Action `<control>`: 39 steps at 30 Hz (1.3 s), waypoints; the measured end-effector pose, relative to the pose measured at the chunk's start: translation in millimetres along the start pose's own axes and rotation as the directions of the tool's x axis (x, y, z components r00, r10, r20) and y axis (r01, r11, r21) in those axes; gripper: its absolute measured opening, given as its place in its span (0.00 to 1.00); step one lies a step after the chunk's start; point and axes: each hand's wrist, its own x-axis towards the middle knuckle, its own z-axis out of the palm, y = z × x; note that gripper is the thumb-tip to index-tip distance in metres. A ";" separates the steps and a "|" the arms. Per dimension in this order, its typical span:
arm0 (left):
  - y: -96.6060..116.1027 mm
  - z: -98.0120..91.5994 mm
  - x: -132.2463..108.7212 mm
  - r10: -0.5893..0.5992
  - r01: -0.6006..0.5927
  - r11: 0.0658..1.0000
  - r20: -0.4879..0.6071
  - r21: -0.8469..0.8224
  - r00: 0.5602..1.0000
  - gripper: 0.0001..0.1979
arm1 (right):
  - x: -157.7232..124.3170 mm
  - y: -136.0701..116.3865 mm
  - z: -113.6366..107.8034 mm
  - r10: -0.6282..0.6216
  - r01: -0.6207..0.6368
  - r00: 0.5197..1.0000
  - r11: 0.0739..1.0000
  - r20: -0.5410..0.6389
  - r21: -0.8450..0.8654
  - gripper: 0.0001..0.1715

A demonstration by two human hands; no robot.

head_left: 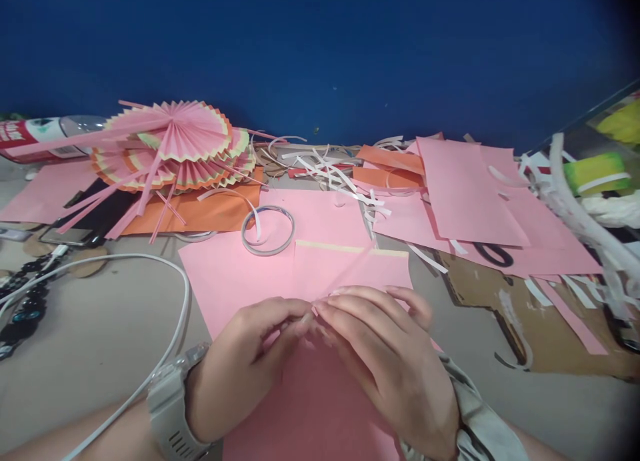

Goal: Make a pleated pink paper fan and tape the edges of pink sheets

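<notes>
Both hands meet over a sheet of pink paper (320, 394) in front of me. My left hand (255, 354), with a grey watch on the wrist, pinches the paper between thumb and forefinger. My right hand (380, 341) grips the same spot, its fingers pressed together over the paper; the fingertips partly hide what lies between them. Just beyond is a pink piece (345, 267) with a pale yellow strip (350, 249) along its far edge. Under it lies more pink paper (225, 274), bearing a thin grey ring (269, 251).
Pleated pink, orange and yellow paper fans (175, 141) are piled back left, by a bottle (50, 137). A white cable (185, 294) curves along the left. Pink sheets (475, 201) and cardboard (480, 327) lie right. White paper scraps (330, 174) litter the back, before a blue surface (320, 54).
</notes>
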 end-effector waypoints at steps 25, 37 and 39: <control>0.2 -1.9 2.4 -0.088 0.087 0.974 0.003 -0.207 0.996 0.08 | 4.4 8.5 -0.9 -0.090 0.040 0.985 0.950 0.148 0.309 0.22; 2.3 -2.3 1.5 -0.124 0.115 0.967 -0.025 -0.226 0.992 0.08 | 3.0 8.0 0.3 -0.119 0.065 0.980 0.947 0.159 0.314 0.24; 1.8 -2.2 1.0 -0.119 0.111 0.968 -0.022 -0.224 0.993 0.08 | 3.5 7.5 -0.4 -0.119 0.065 0.981 0.946 0.154 0.317 0.24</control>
